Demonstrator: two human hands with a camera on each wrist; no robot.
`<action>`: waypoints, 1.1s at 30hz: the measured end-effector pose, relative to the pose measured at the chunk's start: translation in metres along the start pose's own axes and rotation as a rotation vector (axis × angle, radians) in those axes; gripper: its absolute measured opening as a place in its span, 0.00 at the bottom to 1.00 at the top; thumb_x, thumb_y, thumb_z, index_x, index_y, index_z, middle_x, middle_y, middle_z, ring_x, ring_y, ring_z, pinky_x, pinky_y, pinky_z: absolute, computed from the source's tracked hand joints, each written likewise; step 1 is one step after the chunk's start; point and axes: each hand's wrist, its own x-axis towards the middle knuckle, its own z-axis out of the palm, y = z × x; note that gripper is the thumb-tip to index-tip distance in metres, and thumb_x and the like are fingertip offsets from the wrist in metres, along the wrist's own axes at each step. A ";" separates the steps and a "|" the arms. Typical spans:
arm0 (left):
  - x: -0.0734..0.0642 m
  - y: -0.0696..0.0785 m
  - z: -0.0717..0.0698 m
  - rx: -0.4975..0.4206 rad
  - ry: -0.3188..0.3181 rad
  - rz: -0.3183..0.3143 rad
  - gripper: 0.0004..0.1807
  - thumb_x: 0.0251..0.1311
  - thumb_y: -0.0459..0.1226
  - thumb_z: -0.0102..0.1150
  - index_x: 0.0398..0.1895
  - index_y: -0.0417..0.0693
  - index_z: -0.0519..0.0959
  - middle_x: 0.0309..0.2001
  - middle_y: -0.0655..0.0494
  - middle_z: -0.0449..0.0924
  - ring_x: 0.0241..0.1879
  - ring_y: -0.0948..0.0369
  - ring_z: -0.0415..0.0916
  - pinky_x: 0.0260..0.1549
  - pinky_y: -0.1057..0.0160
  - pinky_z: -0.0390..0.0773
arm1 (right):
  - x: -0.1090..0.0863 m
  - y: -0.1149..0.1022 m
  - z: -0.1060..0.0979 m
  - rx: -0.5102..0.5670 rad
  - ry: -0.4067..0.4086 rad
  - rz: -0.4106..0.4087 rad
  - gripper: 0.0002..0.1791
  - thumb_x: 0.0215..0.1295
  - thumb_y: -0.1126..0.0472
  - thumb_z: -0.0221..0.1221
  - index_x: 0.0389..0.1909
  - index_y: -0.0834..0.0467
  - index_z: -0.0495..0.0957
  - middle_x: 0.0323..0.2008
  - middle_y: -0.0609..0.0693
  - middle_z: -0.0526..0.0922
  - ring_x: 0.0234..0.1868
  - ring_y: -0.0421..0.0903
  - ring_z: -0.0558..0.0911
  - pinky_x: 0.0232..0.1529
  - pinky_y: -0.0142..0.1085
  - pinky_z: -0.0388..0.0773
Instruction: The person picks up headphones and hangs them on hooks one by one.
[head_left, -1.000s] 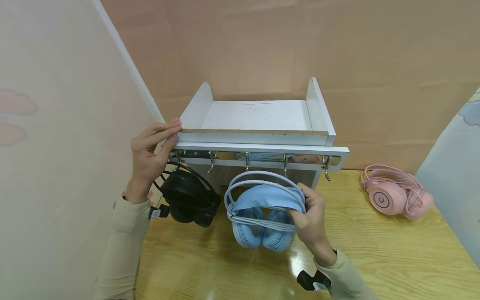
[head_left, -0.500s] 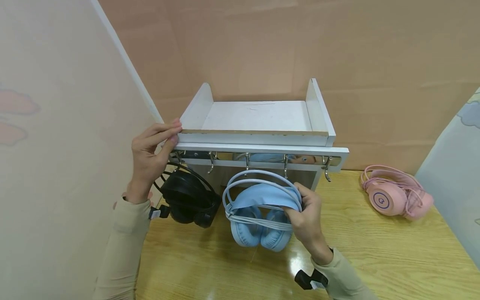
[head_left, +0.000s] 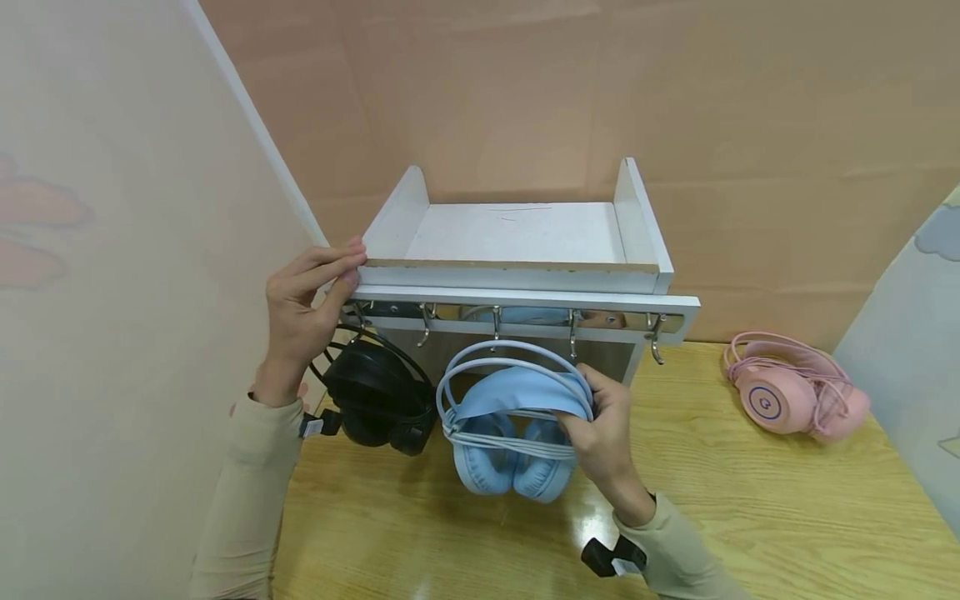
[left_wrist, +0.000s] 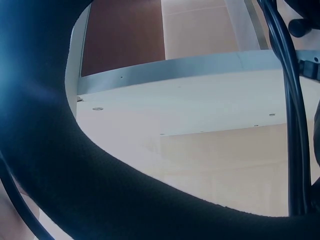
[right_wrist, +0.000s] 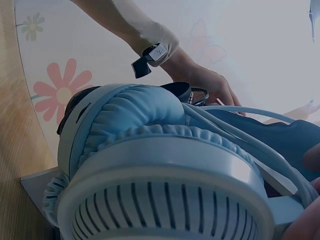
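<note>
My right hand (head_left: 603,433) grips a light blue pair of headphones (head_left: 480,396) by the right side of its headband, with the cable bundled across it. The headphones hang in front of the hook rail, their upper bands just under the middle hook (head_left: 497,321); whether they touch it I cannot tell. My left hand (head_left: 303,304) rests on the front left corner of a white shelf (head_left: 517,279), fingers nearly straight. Below that hand, black headphones (head_left: 375,396) hang at the leftmost hook. In the right wrist view, a blue ear cup (right_wrist: 165,185) fills the foreground.
Pink headphones (head_left: 780,392) lie on the wooden table (head_left: 712,500) at the right. Several metal hooks line the shelf's front rail, with one hook (head_left: 657,337) at its right end. A pale wall (head_left: 150,333) stands close on the left; brown paper (head_left: 525,100) covers the back.
My right hand has moved a little to the left with the light blue headphones. The left hand stays on the shelf corner, and the black and pink headphones keep their places.
</note>
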 end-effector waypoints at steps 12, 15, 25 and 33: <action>-0.001 0.000 -0.001 0.001 0.001 0.000 0.14 0.61 0.14 0.62 0.48 0.27 0.88 0.51 0.47 0.91 0.62 0.53 0.86 0.65 0.60 0.83 | 0.001 0.004 0.003 -0.027 -0.005 0.014 0.15 0.51 0.85 0.57 0.20 0.64 0.70 0.14 0.46 0.63 0.16 0.35 0.65 0.13 0.37 0.59; -0.001 0.000 -0.001 0.007 -0.002 0.000 0.14 0.61 0.14 0.62 0.48 0.27 0.88 0.51 0.50 0.91 0.62 0.53 0.86 0.65 0.60 0.83 | 0.002 0.005 0.003 -0.051 0.001 0.011 0.16 0.51 0.85 0.57 0.19 0.63 0.68 0.14 0.47 0.61 0.17 0.34 0.64 0.15 0.36 0.59; -0.001 0.000 0.001 0.006 -0.003 -0.004 0.15 0.61 0.14 0.61 0.48 0.27 0.88 0.51 0.48 0.91 0.62 0.53 0.86 0.65 0.59 0.83 | 0.003 0.014 0.004 -0.131 0.019 -0.023 0.21 0.48 0.84 0.58 0.16 0.61 0.60 0.17 0.50 0.51 0.22 0.31 0.58 0.18 0.35 0.53; -0.001 0.000 0.001 0.010 -0.002 -0.004 0.14 0.61 0.14 0.62 0.48 0.27 0.88 0.51 0.46 0.90 0.62 0.52 0.86 0.65 0.59 0.83 | 0.005 0.020 0.006 -0.141 0.019 -0.041 0.20 0.47 0.83 0.58 0.16 0.60 0.59 0.16 0.50 0.50 0.20 0.33 0.55 0.18 0.31 0.51</action>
